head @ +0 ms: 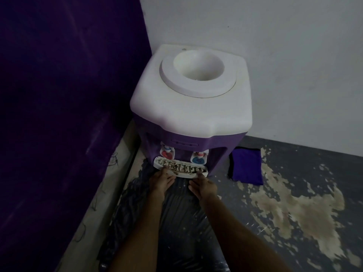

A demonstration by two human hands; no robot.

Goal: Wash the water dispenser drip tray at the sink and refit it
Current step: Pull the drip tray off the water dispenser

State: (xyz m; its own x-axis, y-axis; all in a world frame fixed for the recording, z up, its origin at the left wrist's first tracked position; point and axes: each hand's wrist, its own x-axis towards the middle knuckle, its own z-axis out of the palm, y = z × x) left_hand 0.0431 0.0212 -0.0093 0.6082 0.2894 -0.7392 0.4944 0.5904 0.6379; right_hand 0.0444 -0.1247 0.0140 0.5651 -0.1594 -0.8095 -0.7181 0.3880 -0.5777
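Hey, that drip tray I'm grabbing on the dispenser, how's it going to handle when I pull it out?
The drip tray looks like thin moulded plastic, so probably stiff and light. Its grille looks grimy, so it may feel slick. Being shallow, it could spill if tilted; your left hand and right hand should keep it level.

Fingertips of the left hand and right hand hide the dirty white slotted drip tray's near rim; forearms run off the near edge.

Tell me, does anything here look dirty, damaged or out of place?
Yes. The drip tray at the foot of the water dispenser is caked with brown grime across its grille. The grey floor paint has flaked off in big pale patches, and a purple cloth lies beside the dispenser.
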